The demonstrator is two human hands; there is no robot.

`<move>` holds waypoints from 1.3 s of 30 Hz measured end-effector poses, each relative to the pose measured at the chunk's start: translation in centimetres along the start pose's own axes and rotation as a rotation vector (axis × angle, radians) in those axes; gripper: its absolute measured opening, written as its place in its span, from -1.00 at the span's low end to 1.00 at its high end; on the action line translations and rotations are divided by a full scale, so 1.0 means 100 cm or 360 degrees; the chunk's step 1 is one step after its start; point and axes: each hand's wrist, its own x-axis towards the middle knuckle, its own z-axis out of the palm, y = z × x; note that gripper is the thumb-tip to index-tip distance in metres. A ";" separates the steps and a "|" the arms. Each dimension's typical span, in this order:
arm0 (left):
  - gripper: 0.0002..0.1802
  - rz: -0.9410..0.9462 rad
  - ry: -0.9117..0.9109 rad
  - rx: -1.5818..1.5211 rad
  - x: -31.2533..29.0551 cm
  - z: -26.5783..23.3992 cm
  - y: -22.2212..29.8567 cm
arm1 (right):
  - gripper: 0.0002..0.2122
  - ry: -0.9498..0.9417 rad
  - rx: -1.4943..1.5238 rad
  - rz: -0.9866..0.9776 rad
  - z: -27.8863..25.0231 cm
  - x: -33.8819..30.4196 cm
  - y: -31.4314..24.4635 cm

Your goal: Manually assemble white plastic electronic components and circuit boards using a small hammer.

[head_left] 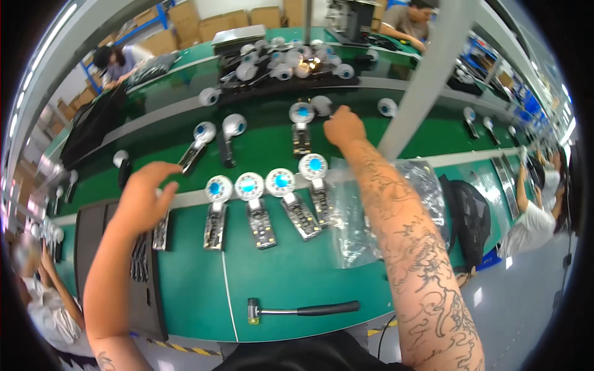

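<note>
My left hand (pixel 145 196) hovers over the left end of the green table, thumb and fingers apart, with nothing between them. Below it lies a device with an opened handle (pixel 161 234), its upper end hidden by the hand. My right hand (pixel 345 127) reaches forward over the green belt, its fingers curled in. A frosted white round head (pixel 321 105) is beside its fingers; whether they grip it or its handle is hidden. In front stand several round-headed devices with blue centres and exposed circuit boards in their handles, among them a left one (pixel 216 188) and a right one (pixel 314 166).
A hammer (pixel 303 311) lies near the table's front edge. Clear plastic bags (pixel 356 238) lie under my right forearm. A grey metal post (pixel 427 80) rises right of my hand. More devices dot the belt (pixel 260 145); a pile of white heads (pixel 284 62) lies beyond. Other people work around.
</note>
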 end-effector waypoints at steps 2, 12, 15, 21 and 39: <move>-0.65 -0.0145 0.0164 0.0182 -0.023 -0.015 -0.057 | -0.63 -0.0219 -0.0118 0.0006 0.005 0.012 0.010; -0.52 -0.1307 0.0164 0.0540 -0.083 0.019 -0.319 | -0.72 -0.0965 -0.0535 -0.0140 -0.014 0.032 0.041; -0.56 -0.1107 -0.0032 0.0188 -0.041 0.058 -0.272 | -0.58 -0.0191 -0.0898 -0.0545 -0.037 -0.004 0.045; -0.66 -0.0779 0.0016 0.0244 -0.038 0.069 -0.252 | -0.60 -0.0372 0.0316 -0.0998 -0.179 -0.218 -0.062; -0.53 -0.0885 -0.0439 -0.0999 -0.072 0.078 0.029 | -0.62 -0.0710 0.0418 -0.1412 -0.091 -0.423 -0.028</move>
